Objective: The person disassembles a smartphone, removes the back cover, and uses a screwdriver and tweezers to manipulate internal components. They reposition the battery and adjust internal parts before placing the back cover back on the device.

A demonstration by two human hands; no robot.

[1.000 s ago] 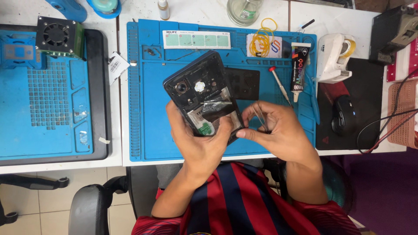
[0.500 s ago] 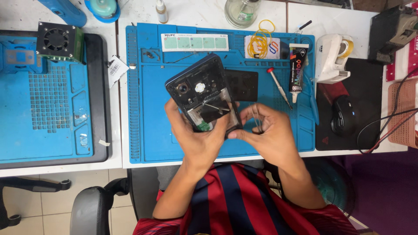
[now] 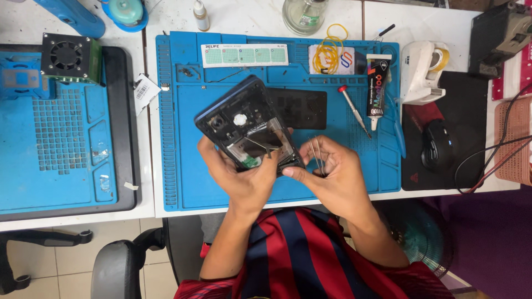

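Closer now, the right hand pinches tweezers at three o'clock of the phone, which the left hand clamps, long axis ten-to-four.

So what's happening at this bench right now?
A person holds an opened phone, back cover off, tilted above a blue work mat. The left hand cradles it from below, while the right hand pinches thin metal tweezers at its lower edge. A red-handled screwdriver, a glue tube and a dark panel lie on the mat.
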